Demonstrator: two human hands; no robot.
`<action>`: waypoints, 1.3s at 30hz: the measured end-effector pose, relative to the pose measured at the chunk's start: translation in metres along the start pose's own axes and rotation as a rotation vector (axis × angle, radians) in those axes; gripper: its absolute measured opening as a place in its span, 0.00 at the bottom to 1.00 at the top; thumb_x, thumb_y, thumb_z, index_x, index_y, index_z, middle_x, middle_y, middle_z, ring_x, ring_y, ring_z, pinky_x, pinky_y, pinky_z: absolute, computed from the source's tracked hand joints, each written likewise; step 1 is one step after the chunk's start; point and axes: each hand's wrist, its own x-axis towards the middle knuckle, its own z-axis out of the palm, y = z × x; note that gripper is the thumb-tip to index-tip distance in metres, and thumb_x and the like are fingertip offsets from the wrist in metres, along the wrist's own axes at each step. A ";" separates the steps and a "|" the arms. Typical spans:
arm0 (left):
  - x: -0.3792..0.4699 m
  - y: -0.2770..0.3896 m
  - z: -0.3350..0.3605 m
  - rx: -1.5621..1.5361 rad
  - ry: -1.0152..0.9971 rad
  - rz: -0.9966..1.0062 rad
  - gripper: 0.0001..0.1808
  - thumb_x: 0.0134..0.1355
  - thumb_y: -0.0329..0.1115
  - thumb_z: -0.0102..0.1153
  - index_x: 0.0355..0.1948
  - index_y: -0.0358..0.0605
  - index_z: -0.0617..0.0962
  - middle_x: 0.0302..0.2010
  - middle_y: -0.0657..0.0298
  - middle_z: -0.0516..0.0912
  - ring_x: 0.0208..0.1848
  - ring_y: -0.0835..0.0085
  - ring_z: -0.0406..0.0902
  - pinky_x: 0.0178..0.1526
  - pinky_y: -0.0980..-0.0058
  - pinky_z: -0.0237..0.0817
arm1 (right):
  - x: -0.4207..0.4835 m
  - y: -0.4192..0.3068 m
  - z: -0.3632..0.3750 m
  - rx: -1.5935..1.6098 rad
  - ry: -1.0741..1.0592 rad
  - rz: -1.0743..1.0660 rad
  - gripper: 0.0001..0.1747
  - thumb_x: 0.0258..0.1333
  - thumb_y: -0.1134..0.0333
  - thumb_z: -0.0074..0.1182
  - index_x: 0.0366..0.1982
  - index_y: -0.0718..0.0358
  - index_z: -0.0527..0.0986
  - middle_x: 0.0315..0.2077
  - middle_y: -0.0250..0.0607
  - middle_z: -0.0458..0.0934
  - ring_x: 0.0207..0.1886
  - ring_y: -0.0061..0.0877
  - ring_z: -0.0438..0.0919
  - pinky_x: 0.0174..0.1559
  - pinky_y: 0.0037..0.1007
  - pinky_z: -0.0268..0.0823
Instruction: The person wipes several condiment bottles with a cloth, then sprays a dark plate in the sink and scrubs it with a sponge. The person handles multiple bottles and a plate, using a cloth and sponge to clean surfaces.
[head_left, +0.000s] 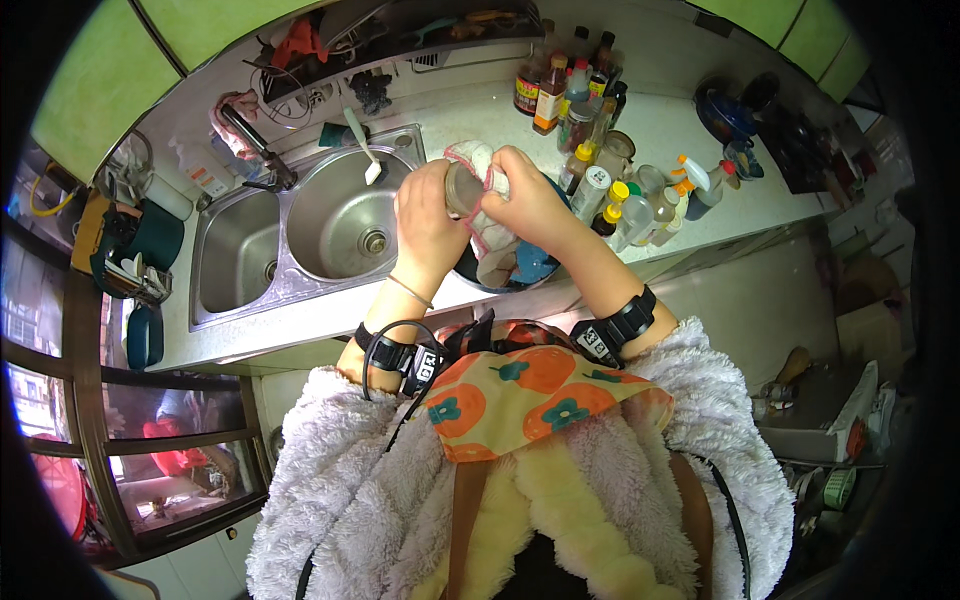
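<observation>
My left hand (427, 221) is closed around a clear, round jar (463, 189), at its left side. On the jar's other side, my right hand (529, 196) grips a whitish cloth with a pink edge (496, 232), pressed against the jar. The cloth hangs down over a dark round basin (551, 279) at the counter's front edge. Something blue lies in the basin beside the cloth. Whether the jar bears a lid cannot be made out.
Left of the hands is a steel double-bowl sink (283, 259) with a black faucet (259, 142). A white-handled brush (361, 135) rests at its back rim. Sauce bottles (551, 94), jars and a spray bottle (691, 174) crowd the counter to the right.
</observation>
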 end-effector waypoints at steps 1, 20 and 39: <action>0.001 0.001 -0.001 -0.012 -0.018 -0.001 0.35 0.37 0.30 0.69 0.51 0.40 0.70 0.47 0.53 0.76 0.50 0.53 0.72 0.52 0.61 0.62 | 0.001 0.002 -0.001 -0.032 -0.002 0.006 0.19 0.42 0.72 0.55 0.38 0.69 0.66 0.39 0.55 0.71 0.45 0.46 0.72 0.47 0.35 0.65; 0.006 0.004 0.001 -0.229 -0.104 -0.254 0.36 0.39 0.33 0.72 0.50 0.41 0.69 0.47 0.51 0.75 0.50 0.52 0.72 0.53 0.61 0.64 | -0.008 0.024 -0.032 0.805 0.100 0.216 0.17 0.60 0.64 0.53 0.49 0.64 0.71 0.39 0.31 0.76 0.42 0.17 0.74 0.46 0.22 0.66; 0.008 0.029 -0.002 -0.425 -0.215 -0.317 0.36 0.37 0.32 0.72 0.50 0.40 0.70 0.44 0.53 0.77 0.47 0.54 0.74 0.50 0.64 0.66 | 0.008 0.051 -0.010 -0.064 0.290 -0.036 0.16 0.53 0.70 0.52 0.44 0.65 0.67 0.36 0.49 0.75 0.40 0.42 0.77 0.44 0.34 0.68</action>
